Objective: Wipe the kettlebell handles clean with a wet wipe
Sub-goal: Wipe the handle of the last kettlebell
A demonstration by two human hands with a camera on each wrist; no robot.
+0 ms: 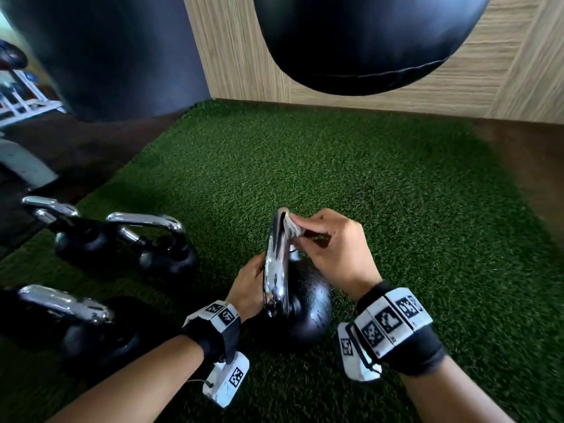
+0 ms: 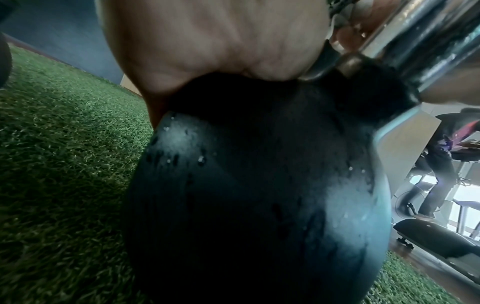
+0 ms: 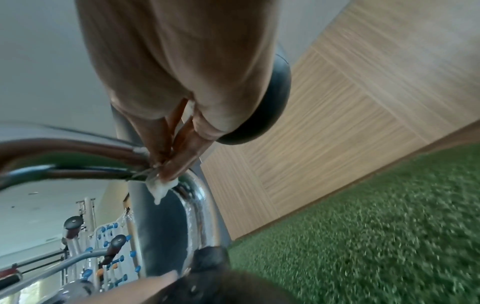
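Note:
A black kettlebell (image 1: 308,312) with a chrome handle (image 1: 276,264) stands on the green turf, beads of water on its ball (image 2: 259,195). My left hand (image 1: 248,285) grips it from the left, palm (image 2: 221,41) pressed on the ball's top by the handle's base; one finger (image 3: 155,281) reaches across under the handle. My right hand (image 1: 300,230) pinches a crumpled white wet wipe (image 1: 290,224) against the far upper bend of the handle. In the right wrist view the wipe (image 3: 161,186) sits under the fingertips (image 3: 176,164) on the wet chrome (image 3: 197,205).
Three more chrome-handled kettlebells stand to the left (image 1: 82,236), (image 1: 164,248), (image 1: 91,331). A black punching bag (image 1: 366,41) hangs above the turf (image 1: 381,178), another (image 1: 106,56) at far left. A wooden wall (image 1: 457,80) closes the back. A bench (image 2: 436,240) and a standing person (image 2: 441,164) lie beyond.

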